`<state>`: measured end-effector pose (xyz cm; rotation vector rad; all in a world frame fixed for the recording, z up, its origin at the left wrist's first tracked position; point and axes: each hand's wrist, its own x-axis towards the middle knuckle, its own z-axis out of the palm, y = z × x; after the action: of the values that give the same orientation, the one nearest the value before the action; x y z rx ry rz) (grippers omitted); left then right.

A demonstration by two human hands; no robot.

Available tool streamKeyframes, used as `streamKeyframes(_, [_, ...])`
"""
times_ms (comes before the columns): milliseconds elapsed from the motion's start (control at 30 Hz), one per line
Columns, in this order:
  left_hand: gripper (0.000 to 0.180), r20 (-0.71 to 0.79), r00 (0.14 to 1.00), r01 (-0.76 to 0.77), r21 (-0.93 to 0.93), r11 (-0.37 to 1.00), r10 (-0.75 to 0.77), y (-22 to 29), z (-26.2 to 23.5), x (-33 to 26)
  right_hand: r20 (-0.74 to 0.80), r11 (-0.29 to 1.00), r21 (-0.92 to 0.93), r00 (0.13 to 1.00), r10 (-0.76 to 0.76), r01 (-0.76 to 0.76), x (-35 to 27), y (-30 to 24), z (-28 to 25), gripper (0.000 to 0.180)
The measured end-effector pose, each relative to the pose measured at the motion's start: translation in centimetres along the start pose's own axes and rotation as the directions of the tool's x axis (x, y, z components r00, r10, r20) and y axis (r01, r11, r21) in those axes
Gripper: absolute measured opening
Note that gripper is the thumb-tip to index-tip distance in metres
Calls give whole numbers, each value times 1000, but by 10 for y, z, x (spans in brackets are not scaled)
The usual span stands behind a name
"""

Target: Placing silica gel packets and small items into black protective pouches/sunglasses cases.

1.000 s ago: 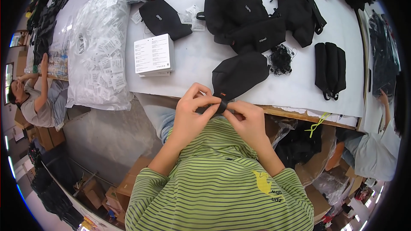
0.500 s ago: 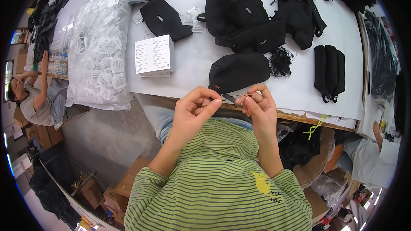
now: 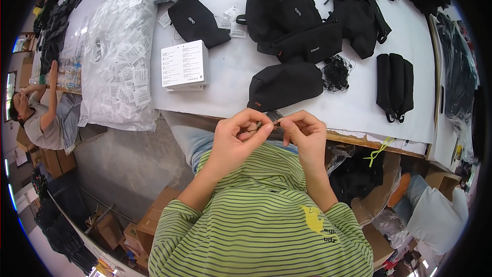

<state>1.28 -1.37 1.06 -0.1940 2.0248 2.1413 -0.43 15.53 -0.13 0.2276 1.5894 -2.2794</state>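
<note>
Just off the table's near edge, my left hand [image 3: 237,137] and my right hand [image 3: 303,132] meet fingertip to fingertip. Both are closed in a pinch on what looks like a thin dark cord, mostly hidden by the fingers. A small dark grey, see-through piece [image 3: 275,115] shows just beyond them. Right behind it lies a black zip pouch [image 3: 287,86] with a small orange tab at its near left corner. To the right of that pouch sits a tangle of black strings [image 3: 336,73].
A stack of white printed cards [image 3: 183,64] stands left of centre, beside a big clear bag of white tags [image 3: 120,66]. More black pouches [image 3: 287,13] pile up at the back. Slim black cases [image 3: 394,84] lie at right. A co-worker [image 3: 43,118] sits at far left.
My hands have drawn closer together and slightly lower, the right one moving left. The dark piece between them is now less exposed. At far right, another person's arm has moved out of sight.
</note>
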Motion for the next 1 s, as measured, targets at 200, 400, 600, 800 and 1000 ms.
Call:
streamKeyframes(200, [7,12,1000,13,13,1000,-13,-2,-2,-1,20,994,-108,1000,20,-17,0,-2,-1,9])
streamKeyframes(400, [9,82,996,8,217,976,-26,7,-2,0,47,949,-315,999,-1,16,0,-3,-8,10])
streamKeyframes(600, [7,132,991,-26,157,987,5,7,1,-2,106,980,-199,994,24,-2,2,16,-38,16])
streamKeyframes(800, [8,398,915,71,5,997,-67,23,9,-4,-41,952,-33,952,303,-305,7,42,-75,25])
streamKeyframes(1000, [8,519,851,103,-10,995,-83,26,15,-7,-116,947,212,956,271,-243,15,48,-58,26])
